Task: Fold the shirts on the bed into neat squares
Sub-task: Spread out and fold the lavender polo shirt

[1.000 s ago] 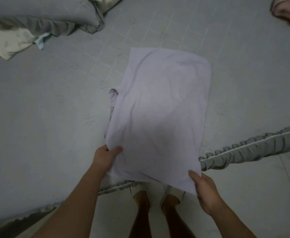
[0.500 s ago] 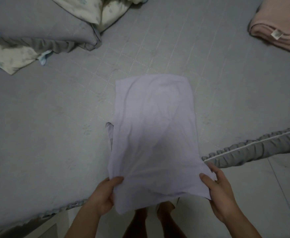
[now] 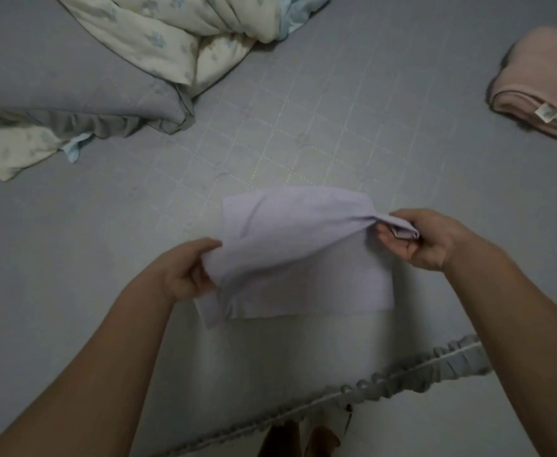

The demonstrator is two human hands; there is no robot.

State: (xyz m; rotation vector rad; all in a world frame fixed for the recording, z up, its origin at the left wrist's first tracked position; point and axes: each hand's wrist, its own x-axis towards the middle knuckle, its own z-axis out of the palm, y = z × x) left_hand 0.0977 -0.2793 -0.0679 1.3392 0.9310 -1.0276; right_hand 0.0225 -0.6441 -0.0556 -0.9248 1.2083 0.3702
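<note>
The right hand (image 3: 425, 239) pinches a bunched corner of the lilac shirt (image 3: 303, 258) between thumb and curled fingers, and the left hand (image 3: 185, 272) grips the opposite edge the same way, probably so the near half can be carried over flat and land squarely on the rest. The shirt lies on the grey quilted bed (image 3: 303, 127), just inside its ruffled edge (image 3: 435, 361); beyond the shirt to the left sits a rumpled floral duvet (image 3: 158, 37), beyond it to the right a folded pink garment (image 3: 540, 90), seemingly already done
</note>
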